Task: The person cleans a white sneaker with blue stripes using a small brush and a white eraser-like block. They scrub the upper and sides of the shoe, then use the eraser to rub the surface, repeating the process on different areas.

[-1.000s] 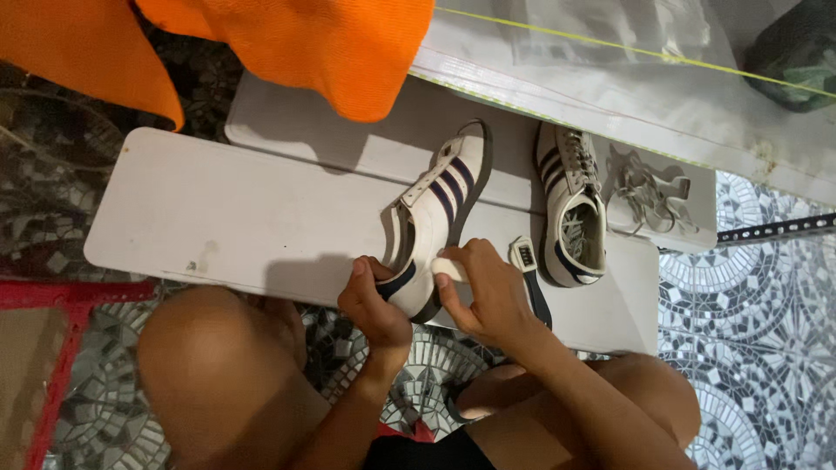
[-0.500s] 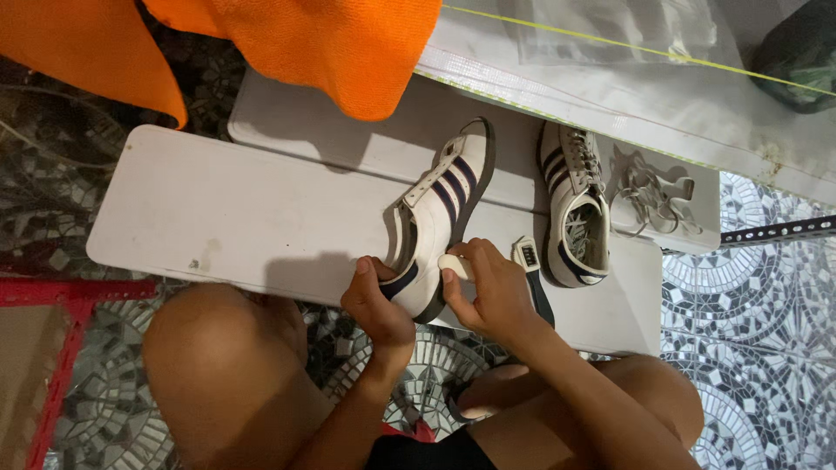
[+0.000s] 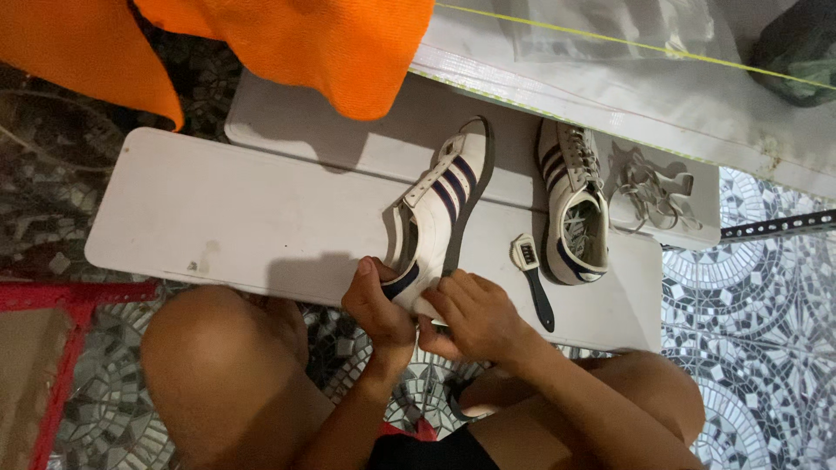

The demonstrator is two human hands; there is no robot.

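Observation:
A white sneaker (image 3: 446, 198) with dark stripes lies tilted on its side on a white board (image 3: 261, 218), heel toward me. My left hand (image 3: 376, 305) grips its heel from the left, thumb at the collar. My right hand (image 3: 470, 315) closes on the heel from the right, fingers curled over the back of the sole. The second white sneaker (image 3: 570, 202) rests on the board to the right, opening up. Between the two shoes lies a small brush (image 3: 531, 277) with a white head and a black handle.
Loose white laces (image 3: 649, 187) lie right of the second sneaker. An orange cloth (image 3: 287, 43) hangs over the board's far side. A plastic-covered surface (image 3: 627, 78) runs along the top right. My bare knees sit below the board, over a mosaic tile floor (image 3: 749, 296). A red frame (image 3: 61, 296) stands at left.
My right hand has slid down around the heel and my left hand has shifted slightly on it. The sneaker stays tilted in about the same place.

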